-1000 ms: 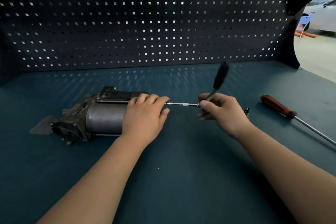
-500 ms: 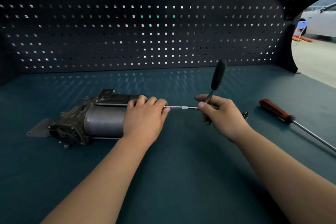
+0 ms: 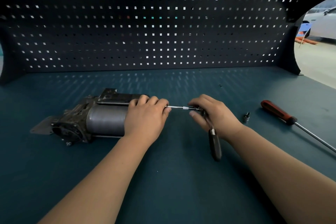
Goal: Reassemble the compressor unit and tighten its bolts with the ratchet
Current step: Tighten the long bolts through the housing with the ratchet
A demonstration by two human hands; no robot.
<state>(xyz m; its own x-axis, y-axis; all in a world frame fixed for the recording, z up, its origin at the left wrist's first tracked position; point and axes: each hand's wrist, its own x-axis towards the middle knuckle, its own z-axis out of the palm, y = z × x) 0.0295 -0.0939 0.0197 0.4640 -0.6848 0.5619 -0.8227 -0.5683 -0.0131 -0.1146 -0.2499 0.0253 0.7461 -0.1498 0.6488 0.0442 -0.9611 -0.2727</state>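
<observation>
The compressor [image 3: 101, 118] lies on its side on the bench [image 3: 172, 187], left of the middle. It looks heavy and rigid, but its round body can probably roll, so the left hand [image 3: 145, 116] wraps over its right end. The right hand [image 3: 216, 114] pinches the head of the ratchet [image 3: 215, 144]. The dark handle would give better leverage.

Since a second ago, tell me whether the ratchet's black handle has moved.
Yes. The ratchet handle swung from pointing up toward the pegboard to pointing away from it, down toward the person.
</observation>
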